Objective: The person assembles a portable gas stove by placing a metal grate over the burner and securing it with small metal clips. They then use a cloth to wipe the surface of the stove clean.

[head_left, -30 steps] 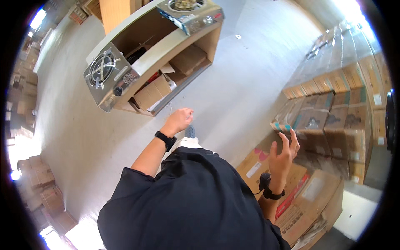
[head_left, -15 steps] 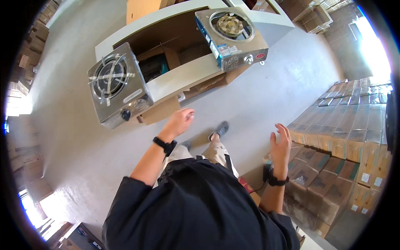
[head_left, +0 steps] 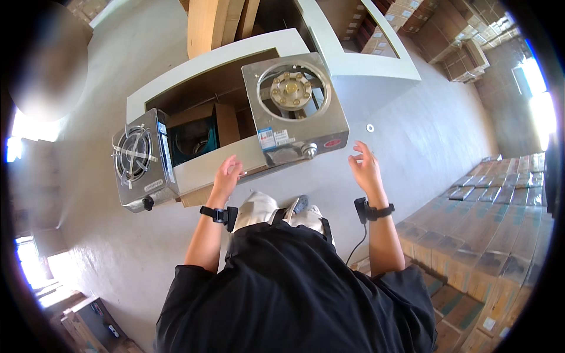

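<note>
My left hand hangs in the air just in front of the white frame, fingers loosely bent and apart, holding nothing visible. Off the right front corner of a single-burner gas stove is my right hand, its fingers curved and spread, with nothing in it. That steel stove rests across the frame; its round burner shows inside a large opening, and a knob sits on its front. A second gas stove, with a cross-shaped pan support on top, stands at the frame's left end.
Inside the white frame lies an opened cardboard box with a dark teal item. Wrapped cartons are stacked on the right. A small white ring lies on the grey floor beyond my right hand. A cable hangs from my right wrist strap.
I have come nearer to the right stove, and the view has shifted. My right hand has moved up and inward to beside that stove. My left hand's fingers have spread a little.
</note>
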Demonstrator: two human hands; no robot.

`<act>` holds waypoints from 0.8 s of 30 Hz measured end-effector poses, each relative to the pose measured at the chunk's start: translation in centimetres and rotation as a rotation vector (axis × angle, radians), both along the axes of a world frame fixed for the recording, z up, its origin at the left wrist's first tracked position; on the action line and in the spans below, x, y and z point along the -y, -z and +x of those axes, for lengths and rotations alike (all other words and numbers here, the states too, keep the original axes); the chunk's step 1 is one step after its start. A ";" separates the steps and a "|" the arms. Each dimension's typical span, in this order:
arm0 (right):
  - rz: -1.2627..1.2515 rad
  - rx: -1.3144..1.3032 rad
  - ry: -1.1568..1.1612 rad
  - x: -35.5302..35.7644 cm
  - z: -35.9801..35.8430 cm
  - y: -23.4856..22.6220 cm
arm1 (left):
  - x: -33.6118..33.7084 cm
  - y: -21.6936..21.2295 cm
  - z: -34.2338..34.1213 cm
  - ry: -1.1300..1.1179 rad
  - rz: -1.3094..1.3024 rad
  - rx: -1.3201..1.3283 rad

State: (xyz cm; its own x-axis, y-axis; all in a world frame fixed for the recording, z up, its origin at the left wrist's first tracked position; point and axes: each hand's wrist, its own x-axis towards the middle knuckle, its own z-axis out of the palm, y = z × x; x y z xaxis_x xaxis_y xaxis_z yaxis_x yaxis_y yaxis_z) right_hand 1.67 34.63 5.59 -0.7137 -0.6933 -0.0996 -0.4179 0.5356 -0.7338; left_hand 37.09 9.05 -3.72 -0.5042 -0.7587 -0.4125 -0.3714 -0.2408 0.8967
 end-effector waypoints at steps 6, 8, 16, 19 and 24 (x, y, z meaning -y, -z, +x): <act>0.052 -0.008 -0.076 7.2 -7.0 0.6 | 2.7 -3.5 -8.9 -0.024 -0.028 0.041; 0.053 0.007 -0.065 8.8 -7.4 1.6 | 4.7 -2.8 -10.7 0.035 -0.141 0.087; 0.271 -0.023 -0.014 14.7 -7.2 3.9 | 18.2 -1.9 -19.6 0.204 -0.676 0.181; 0.248 -0.110 0.033 14.1 -7.2 5.6 | 21.2 -1.9 -22.5 0.198 -0.737 0.181; 0.288 -0.155 0.089 14.5 -6.7 6.0 | 25.5 -0.5 -23.3 0.103 -0.525 0.005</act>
State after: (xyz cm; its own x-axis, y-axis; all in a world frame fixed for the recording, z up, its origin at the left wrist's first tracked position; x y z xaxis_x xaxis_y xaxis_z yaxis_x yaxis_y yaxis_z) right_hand -5.03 20.12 -0.37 -0.7924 -0.5866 -0.1675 -0.4549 0.7511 -0.4784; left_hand 13.83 -16.48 -3.22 -0.5862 -0.8102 0.0061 -0.3742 0.2774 0.8849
